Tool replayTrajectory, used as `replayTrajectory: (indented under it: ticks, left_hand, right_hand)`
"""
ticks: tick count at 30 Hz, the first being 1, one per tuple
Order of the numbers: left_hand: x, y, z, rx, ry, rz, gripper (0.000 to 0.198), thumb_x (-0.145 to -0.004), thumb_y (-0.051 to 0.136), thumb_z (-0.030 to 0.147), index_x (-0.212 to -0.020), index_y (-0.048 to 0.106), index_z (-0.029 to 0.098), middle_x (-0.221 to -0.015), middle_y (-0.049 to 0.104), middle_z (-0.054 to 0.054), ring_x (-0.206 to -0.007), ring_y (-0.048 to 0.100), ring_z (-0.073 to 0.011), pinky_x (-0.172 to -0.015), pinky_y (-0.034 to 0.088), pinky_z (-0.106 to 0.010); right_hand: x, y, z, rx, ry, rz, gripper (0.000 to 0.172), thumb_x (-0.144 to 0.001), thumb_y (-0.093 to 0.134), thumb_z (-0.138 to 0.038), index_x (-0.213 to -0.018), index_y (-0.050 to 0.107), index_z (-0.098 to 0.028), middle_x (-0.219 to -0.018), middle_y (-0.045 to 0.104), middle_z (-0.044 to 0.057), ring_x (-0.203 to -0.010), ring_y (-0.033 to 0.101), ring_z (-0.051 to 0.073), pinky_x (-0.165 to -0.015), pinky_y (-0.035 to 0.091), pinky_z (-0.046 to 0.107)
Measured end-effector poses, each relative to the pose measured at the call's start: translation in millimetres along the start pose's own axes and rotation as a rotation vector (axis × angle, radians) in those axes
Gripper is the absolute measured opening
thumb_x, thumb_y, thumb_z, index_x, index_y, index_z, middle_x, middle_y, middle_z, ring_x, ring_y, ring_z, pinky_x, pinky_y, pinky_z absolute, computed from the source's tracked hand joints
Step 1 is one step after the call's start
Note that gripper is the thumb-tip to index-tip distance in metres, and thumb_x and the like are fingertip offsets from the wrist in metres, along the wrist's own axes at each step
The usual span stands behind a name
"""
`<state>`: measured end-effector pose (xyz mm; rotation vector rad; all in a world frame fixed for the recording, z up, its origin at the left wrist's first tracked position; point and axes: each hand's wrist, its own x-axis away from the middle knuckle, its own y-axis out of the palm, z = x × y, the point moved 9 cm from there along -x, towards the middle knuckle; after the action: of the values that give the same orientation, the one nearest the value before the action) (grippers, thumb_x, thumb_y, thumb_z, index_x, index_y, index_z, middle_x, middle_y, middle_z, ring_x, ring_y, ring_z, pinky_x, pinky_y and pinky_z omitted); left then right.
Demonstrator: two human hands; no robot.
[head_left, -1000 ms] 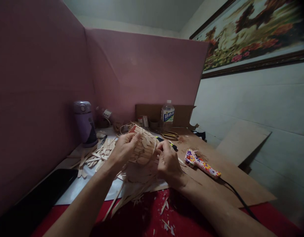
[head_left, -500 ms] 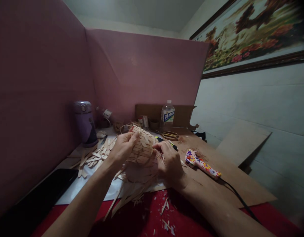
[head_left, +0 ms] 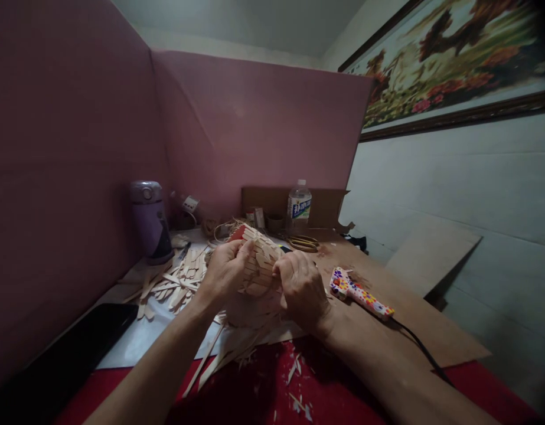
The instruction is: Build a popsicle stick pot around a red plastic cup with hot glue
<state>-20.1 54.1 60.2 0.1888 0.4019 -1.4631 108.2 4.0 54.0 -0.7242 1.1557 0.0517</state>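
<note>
Over the bench [head_left: 228,395], the left hand [head_left: 228,267] pinches the stick-covered piece [head_left: 260,262]; the right hand [head_left: 303,289] curls in at its right edge, its hold hidden from me. I'd want that left grip light but steady.

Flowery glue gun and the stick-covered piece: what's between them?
In the head view, the right hand lies between the flowery glue gun and the stick-covered piece.

Your left hand [head_left: 223,268] grips the stick-covered piece [head_left: 262,264], right hand [head_left: 301,286] at its right end; glue gun [head_left: 359,295] on your right, loose sticks [head_left: 190,274] left
</note>
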Motion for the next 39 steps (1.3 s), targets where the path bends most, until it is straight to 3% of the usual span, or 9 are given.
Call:
replayTrajectory:
  ticks: [3, 8, 10, 14, 18, 21, 26, 30, 39]
  left_hand:
    - [-0.6, 0.1, -2.8, 0.014, -0.024, -0.020, 0.042, -0.067, 0.065, 0.056, -0.057, 0.057, 0.016, -0.051, 0.054, 0.001, -0.055, 0.054, -0.0160, -0.049, 0.041, -0.024]
    - [-4.3, -10.5, -13.9, 0.167, -0.106, 0.047, 0.046, -0.061, 0.069, 0.059, -0.062, 0.060, 0.014, -0.051, 0.058, 0.000, -0.050, 0.055, -0.0158, -0.048, 0.042, -0.026]
    - [-6.6, -13.6, -20.1, 0.247, -0.158, 0.051, 0.048, -0.056, 0.072, 0.059, -0.065, 0.061, 0.013, -0.051, 0.060, -0.001, -0.048, 0.056, -0.0166, -0.047, 0.044, -0.027]
    - [-9.6, -21.1, -31.3, 0.344, -0.263, 0.081, 0.050, -0.050, 0.078, 0.054, -0.072, 0.064, 0.010, -0.052, 0.064, -0.004, -0.048, 0.060, -0.0198, -0.047, 0.046, -0.029]
    - [-9.6, -24.0, -33.8, 0.372, -0.305, 0.088, 0.045, -0.052, 0.079, 0.048, -0.074, 0.066, 0.010, -0.054, 0.066, -0.005, -0.050, 0.062, -0.0211, -0.048, 0.048, -0.031]
    - [-9.3, -24.7, -33.1, 0.364, -0.310, 0.091, 0.039, -0.057, 0.077, 0.044, -0.072, 0.067, 0.010, -0.055, 0.067, -0.006, -0.049, 0.062, -0.0199, -0.047, 0.049, -0.030]
    - [-9.5, -24.7, -33.2, 0.353, -0.321, 0.087, 0.033, -0.063, 0.074, 0.039, -0.072, 0.067, 0.009, -0.056, 0.068, -0.006, -0.048, 0.060, -0.0164, -0.047, 0.048, -0.026]
    - [-8.1, -24.3, -34.0, 0.341, -0.342, 0.082, 0.033, -0.064, 0.073, 0.040, -0.072, 0.067, 0.009, -0.056, 0.067, -0.006, -0.047, 0.059, -0.0163, -0.047, 0.048, -0.027]
    - [-3.5, -3.5, -18.3, 0.331, -0.213, -0.070, 0.047, -0.057, 0.075, 0.054, -0.073, 0.066, 0.011, -0.058, 0.066, -0.005, -0.052, 0.060, -0.0180, -0.052, 0.047, -0.029]
  right_hand:
    - [1.8, -2.6, -4.4, -0.089, -0.015, 0.028, 0.018, -0.083, 0.038, -0.007, -0.077, 0.052, -0.017, -0.077, 0.054, 0.009, -0.075, 0.045, 0.022, -0.070, 0.038, 0.036]
    - [8.2, -11.0, -49.3, -0.353, -0.275, -0.013, 0.021, -0.087, 0.036, -0.009, -0.077, 0.050, -0.020, -0.078, 0.060, 0.005, -0.076, 0.051, 0.019, -0.072, 0.039, 0.035]
    - [10.7, -14.4, -56.1, -0.498, -0.287, -0.024, 0.016, -0.084, 0.038, -0.009, -0.080, 0.049, -0.021, -0.082, 0.061, 0.005, -0.078, 0.053, 0.019, -0.073, 0.041, 0.036]
    - [12.9, -8.3, -9.2, -0.699, 0.135, 0.086, 0.017, -0.083, 0.040, -0.006, -0.085, 0.047, -0.021, -0.081, 0.058, 0.004, -0.075, 0.055, 0.016, -0.069, 0.045, 0.030]
    - [21.7, 5.2, 46.7, -0.603, 0.519, 0.162, 0.010, -0.086, 0.045, -0.013, -0.088, 0.052, -0.020, -0.076, 0.060, 0.002, -0.071, 0.058, 0.017, -0.066, 0.045, 0.029]
    - [20.8, 15.3, 64.1, -0.520, 0.590, 0.103, 0.012, -0.084, 0.047, -0.015, -0.082, 0.058, -0.018, -0.080, 0.063, 0.005, -0.076, 0.059, 0.018, -0.068, 0.044, 0.029]
    - [24.5, 43.6, 63.3, -0.444, 0.618, -0.177, 0.026, -0.091, 0.044, -0.028, -0.075, 0.063, -0.020, -0.069, 0.062, 0.003, -0.067, 0.058, 0.018, -0.062, 0.040, 0.028]
    - [16.7, 29.9, 46.0, -0.602, 0.498, -0.043, 0.023, -0.093, 0.042, -0.031, -0.087, 0.060, -0.019, -0.088, 0.063, 0.007, -0.083, 0.058, 0.019, -0.072, 0.044, 0.030]
    - [22.7, 31.6, 41.6, -0.882, 0.736, -0.047, 0.025, -0.083, 0.055, -0.043, -0.084, 0.044, -0.021, -0.070, 0.049, -0.004, -0.059, 0.049, 0.012, -0.054, 0.041, 0.025]
